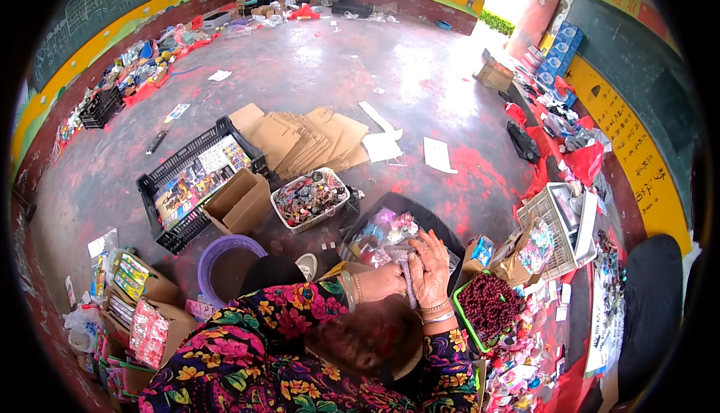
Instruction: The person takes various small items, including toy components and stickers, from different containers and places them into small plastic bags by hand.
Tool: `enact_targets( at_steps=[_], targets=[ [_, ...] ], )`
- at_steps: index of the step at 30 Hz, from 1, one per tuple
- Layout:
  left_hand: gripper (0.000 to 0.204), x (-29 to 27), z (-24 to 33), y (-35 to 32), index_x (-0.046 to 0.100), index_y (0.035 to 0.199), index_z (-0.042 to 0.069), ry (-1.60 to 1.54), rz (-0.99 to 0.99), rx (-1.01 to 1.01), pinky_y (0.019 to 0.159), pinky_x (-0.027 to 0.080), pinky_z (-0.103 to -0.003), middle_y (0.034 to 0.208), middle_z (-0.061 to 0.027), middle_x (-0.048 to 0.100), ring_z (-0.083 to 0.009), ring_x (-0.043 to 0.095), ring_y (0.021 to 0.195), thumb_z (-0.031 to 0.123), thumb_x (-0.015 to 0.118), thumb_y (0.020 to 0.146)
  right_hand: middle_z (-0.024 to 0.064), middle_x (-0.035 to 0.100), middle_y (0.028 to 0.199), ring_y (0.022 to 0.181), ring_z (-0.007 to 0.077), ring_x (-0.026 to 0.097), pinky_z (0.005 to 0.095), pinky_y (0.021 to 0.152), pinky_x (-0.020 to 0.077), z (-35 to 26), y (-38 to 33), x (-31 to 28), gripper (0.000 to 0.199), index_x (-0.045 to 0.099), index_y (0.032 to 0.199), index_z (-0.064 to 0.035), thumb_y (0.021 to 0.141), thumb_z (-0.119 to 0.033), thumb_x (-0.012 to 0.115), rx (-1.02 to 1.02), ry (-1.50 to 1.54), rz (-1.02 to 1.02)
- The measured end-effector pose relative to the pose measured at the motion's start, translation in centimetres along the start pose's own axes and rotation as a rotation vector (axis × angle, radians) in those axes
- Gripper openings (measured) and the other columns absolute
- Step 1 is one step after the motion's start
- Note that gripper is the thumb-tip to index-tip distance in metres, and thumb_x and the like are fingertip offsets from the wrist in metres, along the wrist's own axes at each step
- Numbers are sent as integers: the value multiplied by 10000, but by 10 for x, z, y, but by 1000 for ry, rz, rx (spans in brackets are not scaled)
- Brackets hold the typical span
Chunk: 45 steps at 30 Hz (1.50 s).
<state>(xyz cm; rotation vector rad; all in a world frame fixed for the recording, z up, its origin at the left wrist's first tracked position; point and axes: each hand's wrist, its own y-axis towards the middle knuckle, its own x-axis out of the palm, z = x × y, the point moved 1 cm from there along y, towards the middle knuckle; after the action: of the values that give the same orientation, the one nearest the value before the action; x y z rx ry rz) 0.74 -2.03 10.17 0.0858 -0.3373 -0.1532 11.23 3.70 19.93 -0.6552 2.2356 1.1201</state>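
Both hands are close together above a black bin (448,234) of small plastic-wrapped goods. My left hand (382,282) is a closed fist on a soft greyish-lilac piece (406,269), possibly cloth or a pouch. My right hand (430,270) bends over the same piece from the right, its fingers close together and partly hiding it. What the piece is exactly I cannot make out. Inside the bin, clear bags (377,234) with pink and multicoloured contents lie left of the hands.
Ahead stand a white basket of hair ties (309,197), an open cardboard box (238,202) and a black crate (171,237). Flat brown cardboard (307,139) lies beyond. A purple tub (217,252) is at left. To the right are a green-rimmed tray of dark red beads (491,308) and a white basket (559,252).
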Motion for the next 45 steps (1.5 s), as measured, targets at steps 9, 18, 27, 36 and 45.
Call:
enact_targets(
  at_steps=[9, 18, 27, 36, 45],
  targets=[
    [280, 0, 8, 1, 513, 1123, -16, 139, -85, -51, 804, 436, -273, 1032, -36, 552, -118, 506, 952, 45, 534, 850, 163, 571, 1115, 1122, 343, 486, 439, 985, 320, 2, 1, 0, 240, 623, 998, -47, 816, -181, 543, -16, -59, 82],
    [416, 15, 44, -8, 416, 1210, -41, 227, -110, 13, 818, 418, -275, 1050, -66, 529, -132, 473, 954, 51, 536, 822, 164, 594, 1056, 1031, 333, 534, 419, 910, 378, 7, -1, 0, 239, 627, 980, -42, 777, -152, 563, 6, -114, 145],
    [458, 15, 40, -6, 367, 1240, -24, 282, -105, -65, 776, 421, -272, 1016, -46, 517, -121, 470, 912, 58, 538, 823, 148, 622, 972, 926, 304, 579, 388, 848, 415, 7, 0, -2, 203, 623, 942, -32, 784, -140, 558, 18, -129, 175],
    [273, 17, 45, -8, 434, 1085, -29, 477, -150, -44, 787, 409, -282, 960, -40, 508, -113, 450, 896, 61, 512, 839, 141, 633, 826, 768, 308, 602, 371, 706, 466, 13, 0, -6, 156, 631, 865, -31, 812, -151, 546, 114, -101, 230],
    [377, 13, 32, -6, 384, 1214, -37, 465, -166, 70, 864, 390, -286, 1058, -66, 516, -119, 447, 968, 58, 486, 864, 171, 618, 785, 717, 339, 605, 376, 649, 478, 21, 2, -17, 203, 619, 847, -14, 861, -177, 500, 224, -95, 263]
  ],
)
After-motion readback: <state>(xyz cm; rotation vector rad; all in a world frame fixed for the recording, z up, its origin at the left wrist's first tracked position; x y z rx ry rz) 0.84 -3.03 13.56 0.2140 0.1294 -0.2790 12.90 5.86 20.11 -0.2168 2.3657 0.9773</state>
